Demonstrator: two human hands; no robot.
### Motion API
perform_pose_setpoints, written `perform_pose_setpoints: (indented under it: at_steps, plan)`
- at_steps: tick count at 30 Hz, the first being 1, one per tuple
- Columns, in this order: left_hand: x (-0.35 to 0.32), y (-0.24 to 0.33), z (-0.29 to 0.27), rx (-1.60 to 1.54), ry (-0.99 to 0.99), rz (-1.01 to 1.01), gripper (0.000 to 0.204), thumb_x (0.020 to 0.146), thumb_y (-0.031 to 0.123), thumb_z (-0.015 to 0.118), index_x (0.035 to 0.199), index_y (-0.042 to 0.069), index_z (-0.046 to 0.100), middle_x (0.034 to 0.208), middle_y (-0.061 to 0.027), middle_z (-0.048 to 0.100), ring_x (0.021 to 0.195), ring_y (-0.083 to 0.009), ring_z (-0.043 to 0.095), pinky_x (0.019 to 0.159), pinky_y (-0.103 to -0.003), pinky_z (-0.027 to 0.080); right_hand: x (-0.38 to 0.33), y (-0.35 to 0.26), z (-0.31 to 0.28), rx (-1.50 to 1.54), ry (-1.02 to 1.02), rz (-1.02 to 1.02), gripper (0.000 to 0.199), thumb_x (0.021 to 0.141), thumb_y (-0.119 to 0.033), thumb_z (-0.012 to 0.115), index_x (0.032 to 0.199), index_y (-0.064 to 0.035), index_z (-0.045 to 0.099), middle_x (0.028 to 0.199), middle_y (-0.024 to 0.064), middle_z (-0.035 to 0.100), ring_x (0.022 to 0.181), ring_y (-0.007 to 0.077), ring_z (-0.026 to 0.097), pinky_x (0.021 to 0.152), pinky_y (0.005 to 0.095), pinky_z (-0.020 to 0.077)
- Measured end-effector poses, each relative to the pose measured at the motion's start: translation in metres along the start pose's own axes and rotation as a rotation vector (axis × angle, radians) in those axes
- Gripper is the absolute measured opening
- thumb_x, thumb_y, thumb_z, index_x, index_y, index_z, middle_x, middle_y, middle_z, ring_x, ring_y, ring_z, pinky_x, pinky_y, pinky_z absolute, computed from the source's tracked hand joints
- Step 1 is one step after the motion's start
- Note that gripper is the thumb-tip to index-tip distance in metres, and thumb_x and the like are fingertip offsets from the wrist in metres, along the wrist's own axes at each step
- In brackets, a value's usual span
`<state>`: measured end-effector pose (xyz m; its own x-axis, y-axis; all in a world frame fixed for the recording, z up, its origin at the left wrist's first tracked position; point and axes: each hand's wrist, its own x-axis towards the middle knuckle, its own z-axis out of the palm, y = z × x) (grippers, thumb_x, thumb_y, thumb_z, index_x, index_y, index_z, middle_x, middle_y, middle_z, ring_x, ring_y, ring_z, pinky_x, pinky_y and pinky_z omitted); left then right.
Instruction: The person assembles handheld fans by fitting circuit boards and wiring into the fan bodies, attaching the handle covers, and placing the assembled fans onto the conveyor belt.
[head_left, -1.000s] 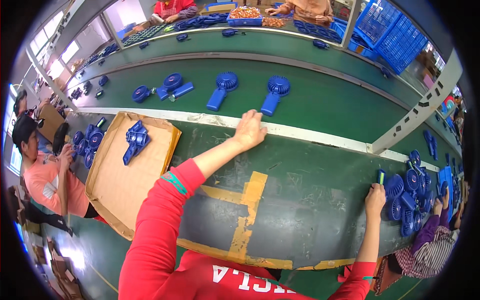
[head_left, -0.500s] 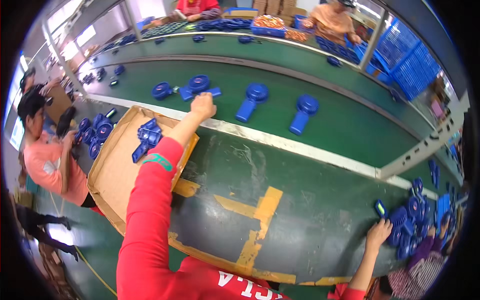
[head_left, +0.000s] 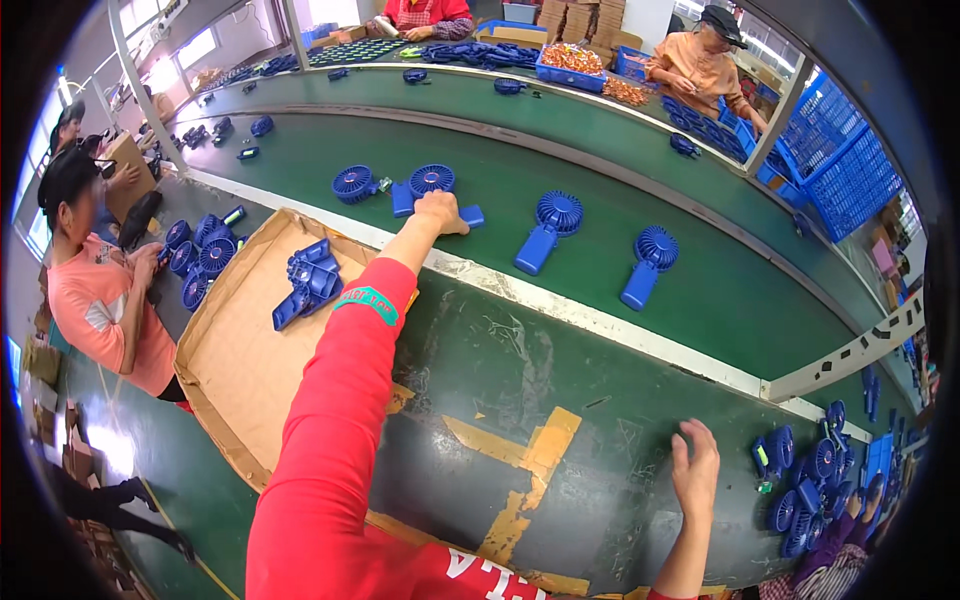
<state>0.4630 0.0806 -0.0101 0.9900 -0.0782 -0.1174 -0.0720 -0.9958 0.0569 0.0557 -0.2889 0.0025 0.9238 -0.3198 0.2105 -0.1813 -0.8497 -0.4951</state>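
Left hand (head_left: 440, 210) over round-headed blue plastic fan (head_left: 432, 178) on green conveyor belt (head_left: 720, 290), past far edge of green-black desk (head_left: 610, 480), hence outstretched red-sleeved arm (head_left: 335, 400); grip hidden, cannot tell. Right hand (head_left: 695, 465) open, empty, above desk's right half.

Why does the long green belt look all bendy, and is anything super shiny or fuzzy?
Head view: the wide fisheye lens bows the green belt and leaves the corners black; same head view: bright white glare sits on the floor at left; head view again: the blue fan by the left hand looks clear enough to show its grille.
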Motion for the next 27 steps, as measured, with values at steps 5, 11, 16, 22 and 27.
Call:
perform_pose_setpoints:
  at_steps: [5,11,16,22,27]
  plan:
    - [-0.03,-0.001,0.002,-0.259,0.233,0.189,0.042,0.064,0.022,0.071,0.099,0.006,0.054,0.092,-0.0172,0.063,0.091,-0.0319,0.061,0.08,-0.039,0.048,0.006,-0.05,0.01,0.119,-0.086,-0.104,0.022,0.082,-0.011,0.058,0.102,-0.0016,0.059,0.113,0.0181,0.057,0.105,0.0331,0.054,0.088,0.0368,0.043]
    - [-0.112,0.024,-0.015,-0.661,0.288,0.542,0.025,0.071,0.009,0.066,0.094,0.004,0.059,0.083,-0.0153,0.063,0.082,-0.0312,0.062,0.074,-0.038,0.048,-0.015,-0.074,0.025,0.29,-0.189,-0.228,0.025,0.083,-0.013,0.057,0.105,-0.0009,0.059,0.111,0.0152,0.059,0.095,0.0261,0.06,0.078,0.032,0.0477]
    - [-0.227,0.051,-0.026,-0.808,0.191,0.705,0.018,0.077,0.005,0.064,0.093,0.002,0.056,0.08,-0.0126,0.058,0.076,-0.0217,0.059,0.069,-0.031,0.046,-0.038,-0.097,0.026,0.491,-0.267,-0.028,0.034,0.085,-0.017,0.057,0.114,-0.0001,0.054,0.108,0.0127,0.06,0.089,0.02,0.061,0.075,0.0303,0.048]
    - [-0.335,0.079,0.027,-0.842,0.17,0.925,0.016,0.074,0.003,0.065,0.089,0.003,0.058,0.085,-0.0124,0.059,0.079,-0.03,0.058,0.067,-0.036,0.048,-0.07,-0.1,0.032,0.517,-0.164,-0.055,0.029,0.085,-0.014,0.057,0.11,-0.0001,0.055,0.107,0.0165,0.06,0.092,0.0288,0.06,0.079,0.0334,0.0474]
    - [-0.395,0.099,0.05,-0.856,-0.063,1.026,0.015,0.074,0.004,0.065,0.086,0.002,0.058,0.085,-0.0126,0.058,0.08,-0.0303,0.058,0.068,-0.036,0.048,-0.106,-0.089,0.035,0.299,-0.119,-0.156,0.024,0.081,-0.011,0.058,0.102,0.0007,0.056,0.102,0.0174,0.06,0.091,0.0348,0.057,0.08,0.0381,0.0457]
